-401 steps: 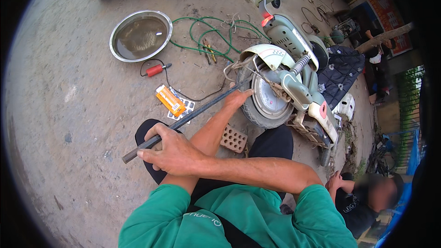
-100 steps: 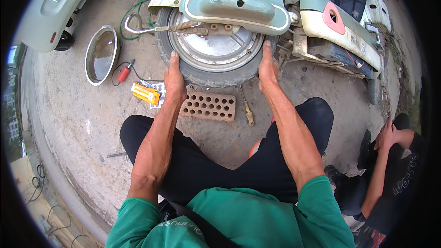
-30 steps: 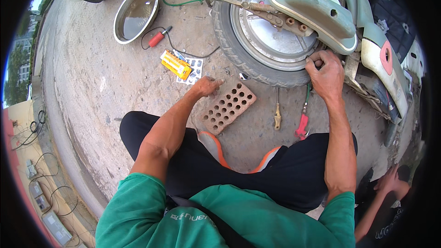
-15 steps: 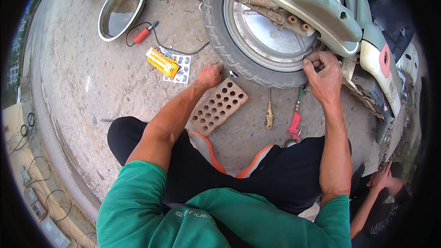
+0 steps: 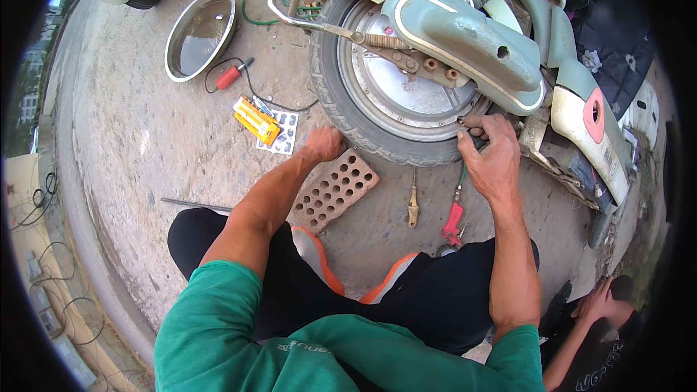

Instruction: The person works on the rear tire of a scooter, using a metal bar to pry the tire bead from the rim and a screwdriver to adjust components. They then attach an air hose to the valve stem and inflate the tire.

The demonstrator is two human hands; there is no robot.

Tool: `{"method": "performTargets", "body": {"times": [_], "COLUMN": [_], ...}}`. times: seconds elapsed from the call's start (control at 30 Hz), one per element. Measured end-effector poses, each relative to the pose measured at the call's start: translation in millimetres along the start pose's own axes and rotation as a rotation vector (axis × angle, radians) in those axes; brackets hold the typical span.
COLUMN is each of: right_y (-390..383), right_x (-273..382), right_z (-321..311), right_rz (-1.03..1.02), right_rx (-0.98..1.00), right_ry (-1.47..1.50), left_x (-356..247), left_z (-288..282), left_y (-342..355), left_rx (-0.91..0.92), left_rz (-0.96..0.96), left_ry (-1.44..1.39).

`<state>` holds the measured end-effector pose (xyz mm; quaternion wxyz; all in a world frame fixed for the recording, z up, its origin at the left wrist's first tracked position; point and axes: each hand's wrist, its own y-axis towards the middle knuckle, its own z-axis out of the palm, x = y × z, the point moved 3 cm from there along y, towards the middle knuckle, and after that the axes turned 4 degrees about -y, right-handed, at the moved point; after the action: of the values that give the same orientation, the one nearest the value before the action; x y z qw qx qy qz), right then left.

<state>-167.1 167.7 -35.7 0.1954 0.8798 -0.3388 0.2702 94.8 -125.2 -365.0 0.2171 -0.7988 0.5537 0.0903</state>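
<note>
A scooter's rear wheel with a worn grey tyre lies tilted in front of me. My right hand is at the wheel's near right rim, thumb and forefinger pinched by a small dark piece that I cannot make out. My left hand is closed in a fist low beside the tyre's left edge; what it holds, if anything, is hidden. Just right of that fist, a brick with holes rests on the ground.
Near the wheel lie a yellow-handled screwdriver and a red air gun on a green hose. Leftward are a yellow pack, a patch sheet, a red-handled tool and a water basin. Another person's hand shows lower right.
The view has shifted, so the wheel sits slightly lower and left. A shiny metal end beside my left fist no longer shows. My right hand stays at the rim, fingers still pinched.
</note>
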Motion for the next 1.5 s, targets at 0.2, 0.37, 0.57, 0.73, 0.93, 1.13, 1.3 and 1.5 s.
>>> {"method": "performTargets", "body": {"times": [0.2,0.37,0.57,0.73,0.93,1.13,1.3,1.5], "right_y": [-10,-14,-32,-48,-58,-74,-104,-74], "right_x": [-12,-6,12,19,-5,9,5,56], "right_z": [-9,-15,-18,-17,-4,74,121,113], "right_rz": [0.035,0.014,-0.043,-0.071,0.067,0.129,0.286,0.319], "right_rx": [0.019,0.068,0.246,0.554,0.926,1.161,1.131,0.993], "right_ry": [0.09,0.208,0.375,0.407,0.352,0.284,0.3,0.375], "left_x": [-45,-57,-59,-64,-67,-6,6,-63], "left_z": [-29,-52,-55,-92,-148,-155,-159,-217], "left_y": [12,15,19,8,-19,-23,-17,-38], "left_rx": [0.123,-0.041,-0.005,0.141,0.533,0.409,0.491,0.634], "left_rz": [-0.071,0.116,0.17,0.135,0.017,-0.085,-0.288,-0.155], "left_ry": [-0.098,-0.309,-0.255,-0.087,-0.281,-0.254,-0.722,-0.94]}}
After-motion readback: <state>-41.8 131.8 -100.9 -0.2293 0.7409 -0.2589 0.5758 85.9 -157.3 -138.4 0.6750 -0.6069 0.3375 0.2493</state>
